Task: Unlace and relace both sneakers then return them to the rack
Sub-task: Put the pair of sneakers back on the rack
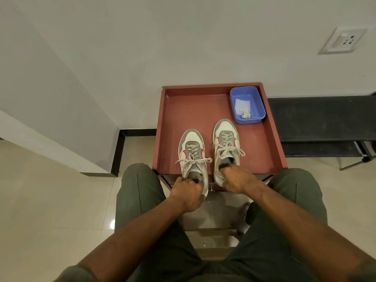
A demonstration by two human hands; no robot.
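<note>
I am gripping the heel collar of the left sneaker with my left hand, fingers curled over the rim, while my right hand is hooking its fingers into the heel opening of the right sneaker. Both shoes are sitting on the near part of the red tray, toes pointing far, with the right one standing a little farther away. Both are showing tied bows, so I judge I am either setting them down to start or collecting them for the rack; I cannot tell which. If starting, the next move calls for freeing one hand to pull a bow loose. Counting: two sneakers, one tray, and one blue tub in its far right corner.
</note>
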